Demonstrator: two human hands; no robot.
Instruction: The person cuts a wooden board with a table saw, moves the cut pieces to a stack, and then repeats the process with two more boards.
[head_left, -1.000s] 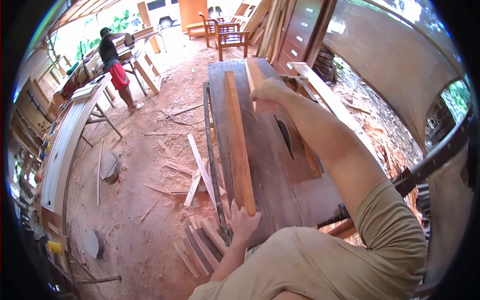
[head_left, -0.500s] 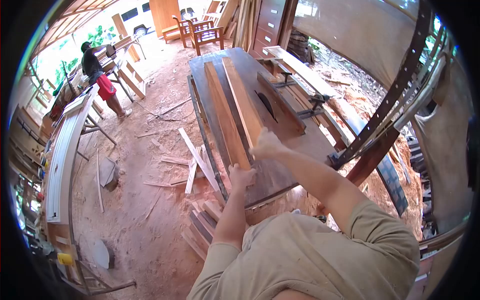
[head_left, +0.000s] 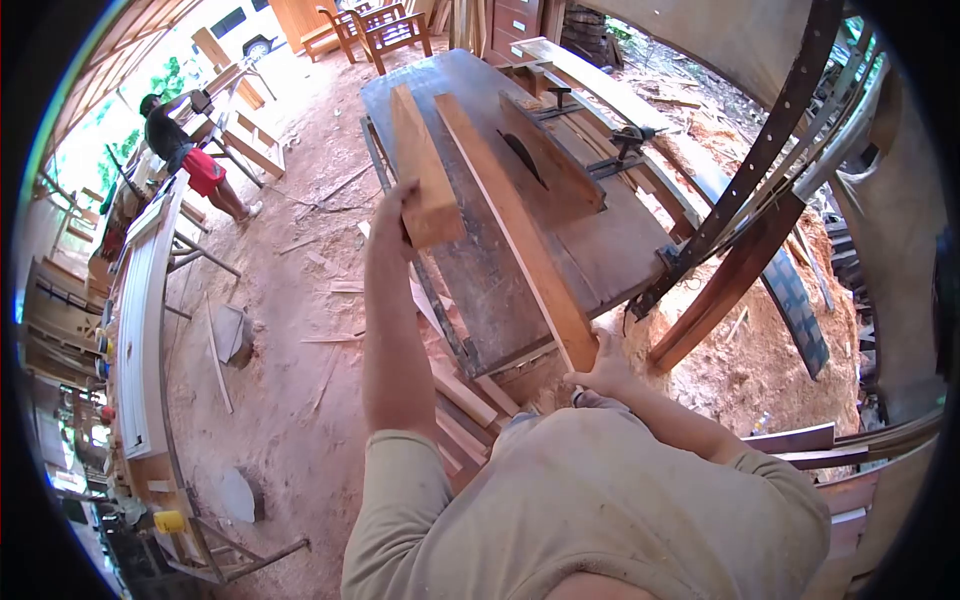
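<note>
My left hand (head_left: 402,212) is closed around the left edge of a wooden board (head_left: 424,165), close to its near end. That near end is lifted towards me above the dark table saw top (head_left: 480,290), and the far end reaches towards the table's back. A second, long plank (head_left: 515,225) lies slantwise across the saw top, its near end sticking out past the front edge. At that end, close to my body, my right hand (head_left: 602,368) grips it. Right of both pieces stand the saw blade (head_left: 522,157) and a wooden fence (head_left: 555,150).
Two clamps (head_left: 628,140) sit at the table's right side. Wood offcuts (head_left: 470,405) are stacked below the front left corner. A dark perforated post (head_left: 765,190) rises on the right. Another person (head_left: 190,150) works at a bench at the far left.
My right hand has drawn the long plank towards me, past the table's front edge. My left hand has moved forward along the other board and raised its near end.
</note>
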